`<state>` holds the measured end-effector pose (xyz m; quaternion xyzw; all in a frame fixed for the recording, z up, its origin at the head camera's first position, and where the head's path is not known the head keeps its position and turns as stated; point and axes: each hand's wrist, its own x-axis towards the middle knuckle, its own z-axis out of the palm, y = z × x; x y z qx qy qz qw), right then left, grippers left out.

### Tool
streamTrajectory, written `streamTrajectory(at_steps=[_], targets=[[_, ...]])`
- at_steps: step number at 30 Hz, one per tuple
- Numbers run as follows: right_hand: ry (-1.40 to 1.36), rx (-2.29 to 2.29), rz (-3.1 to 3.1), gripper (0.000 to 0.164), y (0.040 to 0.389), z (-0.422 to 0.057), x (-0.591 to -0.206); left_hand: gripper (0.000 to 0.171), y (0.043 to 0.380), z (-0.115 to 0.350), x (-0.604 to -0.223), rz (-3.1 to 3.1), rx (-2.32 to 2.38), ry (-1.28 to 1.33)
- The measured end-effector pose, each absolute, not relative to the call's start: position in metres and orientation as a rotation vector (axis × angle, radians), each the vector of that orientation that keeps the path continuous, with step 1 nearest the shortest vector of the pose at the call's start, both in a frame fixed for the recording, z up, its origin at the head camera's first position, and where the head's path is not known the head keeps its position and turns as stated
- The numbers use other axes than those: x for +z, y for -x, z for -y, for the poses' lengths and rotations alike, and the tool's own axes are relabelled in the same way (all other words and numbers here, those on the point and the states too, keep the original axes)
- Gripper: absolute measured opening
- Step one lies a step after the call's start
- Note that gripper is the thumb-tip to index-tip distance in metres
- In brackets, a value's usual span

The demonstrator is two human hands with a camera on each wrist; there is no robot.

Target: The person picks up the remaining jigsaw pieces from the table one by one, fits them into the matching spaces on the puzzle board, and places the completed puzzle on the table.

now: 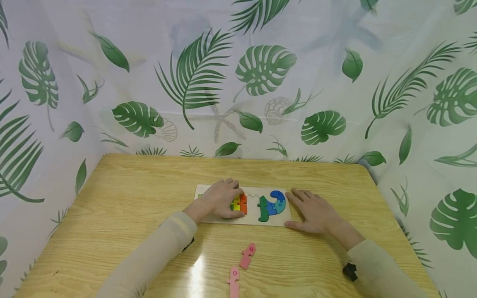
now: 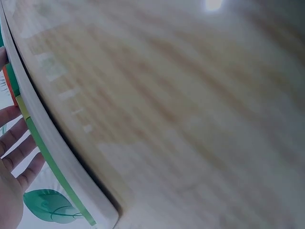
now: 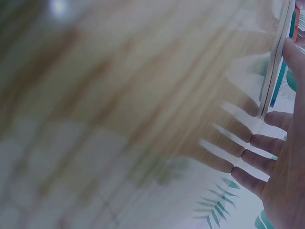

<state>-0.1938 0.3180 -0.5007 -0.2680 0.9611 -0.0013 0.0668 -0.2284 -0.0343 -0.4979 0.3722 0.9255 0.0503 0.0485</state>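
A pale wooden puzzle board [image 1: 252,219] lies on the table with colourful interlocking pieces in it. My left hand [image 1: 218,199] reaches over its left part, covering some pieces. Thumb and index finger pinch an orange puzzle piece [image 1: 243,204] at its two ends, beside a yellow piece [image 1: 236,203]. My right hand [image 1: 314,211] rests at the board's right end, fingers straight and spread, thumb near the lower corner. Close to it sit blue pieces [image 1: 277,195] and a green piece [image 1: 263,210] on the board. A bare stretch with a zigzag outline separates these from the orange piece.
Two pink puzzle pieces, one tilted [image 1: 247,255] and one upright in view [image 1: 234,281], lie on the wooden table [image 1: 149,178] in front of the board. A leaf-patterned cloth [image 1: 231,91] hangs behind and at both sides.
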Motion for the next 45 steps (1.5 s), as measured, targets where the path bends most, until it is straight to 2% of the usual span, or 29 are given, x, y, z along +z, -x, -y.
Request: streamTrajectory(at_steps=[45], targets=[[0.809,-0.017,-2.903,0.106,0.1939,-0.3180,-0.5024,0.073,0.2281,0.0351,-0.5006,-2.806,0.214,-1.093]])
